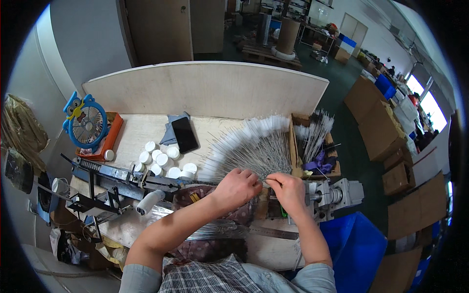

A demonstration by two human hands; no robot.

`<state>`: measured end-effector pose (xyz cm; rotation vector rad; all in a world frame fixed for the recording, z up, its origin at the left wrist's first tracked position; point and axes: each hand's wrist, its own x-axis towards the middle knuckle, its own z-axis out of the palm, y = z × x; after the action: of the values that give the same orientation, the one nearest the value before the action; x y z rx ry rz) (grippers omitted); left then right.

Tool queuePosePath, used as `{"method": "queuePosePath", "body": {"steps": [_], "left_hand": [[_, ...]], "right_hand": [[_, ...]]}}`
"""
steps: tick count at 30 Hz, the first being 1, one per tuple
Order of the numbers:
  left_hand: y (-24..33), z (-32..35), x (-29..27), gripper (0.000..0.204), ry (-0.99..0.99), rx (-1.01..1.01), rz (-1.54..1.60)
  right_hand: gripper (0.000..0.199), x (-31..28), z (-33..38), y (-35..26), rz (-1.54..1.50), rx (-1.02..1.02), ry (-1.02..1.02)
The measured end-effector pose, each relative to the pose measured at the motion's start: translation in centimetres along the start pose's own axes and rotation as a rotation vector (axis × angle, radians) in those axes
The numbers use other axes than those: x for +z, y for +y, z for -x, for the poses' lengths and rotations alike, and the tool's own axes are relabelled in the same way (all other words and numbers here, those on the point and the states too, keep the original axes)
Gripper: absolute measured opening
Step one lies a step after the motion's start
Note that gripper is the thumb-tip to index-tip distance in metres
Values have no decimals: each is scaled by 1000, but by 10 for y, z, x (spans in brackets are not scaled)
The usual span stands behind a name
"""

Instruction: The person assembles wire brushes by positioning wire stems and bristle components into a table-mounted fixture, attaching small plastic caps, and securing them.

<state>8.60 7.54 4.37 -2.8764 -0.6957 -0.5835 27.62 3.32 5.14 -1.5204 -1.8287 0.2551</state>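
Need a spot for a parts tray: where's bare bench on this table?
Bare wood lies behind the phone, between the orange tray and the fanned wire brushes. It is crowded around the white caps, the metal jig and both hands: left hand, right hand.

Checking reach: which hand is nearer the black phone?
Left. The left hand sits just below and right of the phone; the right hand is farther right.
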Motion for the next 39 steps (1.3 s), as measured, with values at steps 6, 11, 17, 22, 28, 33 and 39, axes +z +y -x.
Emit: {"method": "queuePosePath", "body": {"steps": [6, 11, 17, 22, 28, 33, 39], "left_hand": [[-14, 4, 0, 17, -59, -60, -52], [-18, 9, -4, 18, -34, -89, -7], [-10, 16, -17, 24, 76, -161, 97], [-4, 16, -27, 16, 90, -162, 67], [-1, 15, -28, 26, 35, -171, 19], [-2, 11, -22, 22, 33, -177, 25], [-24, -2, 24, 18, -44, -84, -39]], "right_hand": [[10, 2, -3, 0, -27, -22, 16], [11, -1, -1, -1, -90, 35, -9], [12, -9, -4, -9, -356, 125, -174], [12, -5, -2, -17, -313, 117, -108], [12, 2, 0, -21, -103, -44, 30], [13, 6, 3, -15, -29, -47, 111], [10, 2, 0, 1, -94, -45, 100]]}}
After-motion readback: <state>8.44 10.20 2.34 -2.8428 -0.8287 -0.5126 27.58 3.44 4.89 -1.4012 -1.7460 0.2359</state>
